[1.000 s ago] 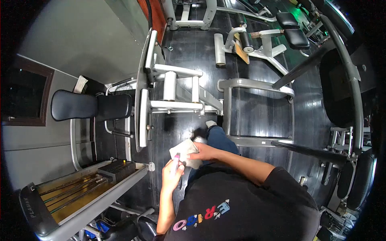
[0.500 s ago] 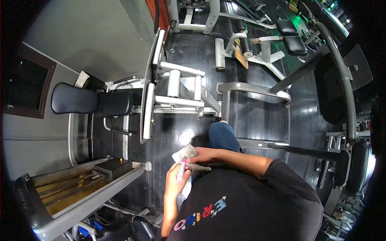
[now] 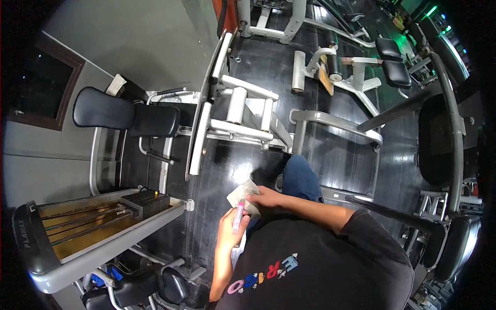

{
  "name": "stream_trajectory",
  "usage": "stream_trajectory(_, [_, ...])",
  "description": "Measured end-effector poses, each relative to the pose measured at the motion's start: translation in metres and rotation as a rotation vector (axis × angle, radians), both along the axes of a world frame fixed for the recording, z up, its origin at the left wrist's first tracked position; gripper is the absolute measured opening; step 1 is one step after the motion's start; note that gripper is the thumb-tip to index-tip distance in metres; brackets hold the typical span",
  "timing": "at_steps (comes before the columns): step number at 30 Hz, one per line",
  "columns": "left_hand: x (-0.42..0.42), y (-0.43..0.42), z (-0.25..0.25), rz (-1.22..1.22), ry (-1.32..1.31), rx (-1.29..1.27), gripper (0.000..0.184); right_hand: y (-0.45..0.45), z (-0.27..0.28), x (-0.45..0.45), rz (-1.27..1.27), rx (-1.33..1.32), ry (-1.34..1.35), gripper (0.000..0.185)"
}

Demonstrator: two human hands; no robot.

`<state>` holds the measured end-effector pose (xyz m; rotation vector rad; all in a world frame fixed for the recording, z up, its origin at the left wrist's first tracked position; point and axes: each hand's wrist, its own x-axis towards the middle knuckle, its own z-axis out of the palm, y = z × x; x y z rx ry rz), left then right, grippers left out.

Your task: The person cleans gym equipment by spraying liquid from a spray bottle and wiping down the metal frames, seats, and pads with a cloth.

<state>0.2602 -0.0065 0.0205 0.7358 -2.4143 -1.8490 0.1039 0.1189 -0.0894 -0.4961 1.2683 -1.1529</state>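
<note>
My left hand [image 3: 231, 231] is closed around a small, slim spray bottle [image 3: 238, 219] with a bright pink top and a paler, see-through body. The bottle stands nearly upright in the fingers, its top close to a white cloth [image 3: 242, 194]. My right hand [image 3: 267, 197] pinches this crumpled cloth, which hangs in front of my body. A faint pale haze shows over the floor left of the cloth; whether it is spray or reflected light I cannot tell. Both hands are close together, touching no machine.
A grey-framed machine with white rollers [image 3: 237, 105] stands ahead. Left are a black padded seat [image 3: 103, 107] and a weight stack [image 3: 146, 204] in a grey frame. A leg machine [image 3: 356, 72] is at the back right, and a thick grey bar [image 3: 454, 129] rises at the right.
The view has shifted, so the machines appear slightly further right. The cloth and bottle remain held close together. My jeans-covered leg shows more, and the pale haze over the floor is clearer.
</note>
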Motion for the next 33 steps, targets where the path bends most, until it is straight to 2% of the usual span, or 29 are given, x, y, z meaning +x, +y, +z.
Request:
stream_trajectory(2, [-0.007, -0.001, -0.007, -0.008, -0.021, 0.009, 0.019, 0.002, 0.003, -0.005, -0.177, 0.007, -0.111, 0.030])
stream_trajectory(4, [-0.018, -0.002, -0.013, 0.025, -0.013, -0.045, 0.020, 0.004, 0.006, -0.016, -0.271, 0.084, -0.087, 0.035])
stream_trajectory(6, [-0.030, -0.008, -0.017, 0.010, -0.036, -0.055, 0.021, 0.014, 0.001, -0.028, -0.302, 0.089, 0.126, 0.034])
stream_trajectory(8, [-0.046, -0.012, -0.021, -0.043, 0.010, -0.074, 0.021, 0.031, -0.007, -0.040, -0.383, 0.181, 0.131, 0.034])
stream_trajectory(10, [-0.066, -0.016, -0.020, -0.085, -0.031, -0.082, 0.021, 0.052, -0.022, -0.047, -0.490, 0.215, 0.196, 0.035])
stream_trajectory(12, [-0.090, -0.020, -0.020, -0.212, -0.122, -0.158, 0.023, 0.074, -0.024, -0.051, -0.564, 0.258, 0.152, 0.031])
stream_trajectory(14, [-0.114, -0.020, -0.019, -0.274, -0.110, -0.168, 0.027, 0.093, -0.022, -0.055, -0.636, 0.302, 0.117, 0.028])
stream_trajectory(16, [-0.136, -0.018, -0.023, -0.387, 0.007, -0.255, 0.025, 0.107, -0.024, -0.055, -0.675, 0.381, 0.185, 0.034])
stream_trajectory(18, [-0.155, -0.015, -0.033, -0.414, -0.010, -0.222, 0.026, 0.116, -0.029, -0.052, -0.700, 0.414, 0.171, 0.034])
stream_trajectory(20, [-0.169, -0.012, -0.047, -0.447, 0.015, -0.238, 0.026, 0.119, -0.034, -0.045, -0.844, 0.389, 0.186, 0.033])
stream_trajectory(24, [-0.185, 0.001, -0.067, -0.355, -0.097, -0.160, 0.024, 0.118, -0.052, -0.030, -0.873, 0.453, 0.189, 0.034])
stream_trajectory(26, [-0.184, 0.008, -0.082, -0.313, -0.123, -0.159, 0.024, 0.117, -0.059, -0.019, -0.973, 0.407, 0.098, 0.036])
stream_trajectory(30, [-0.166, 0.014, -0.110, -0.245, -0.105, -0.133, 0.023, 0.118, -0.095, 0.007, -0.940, 0.430, 0.068, 0.038])
stream_trajectory(33, [-0.150, 0.015, -0.124, -0.156, -0.093, -0.110, 0.021, 0.115, -0.121, 0.026, -0.821, 0.466, 0.088, 0.039])
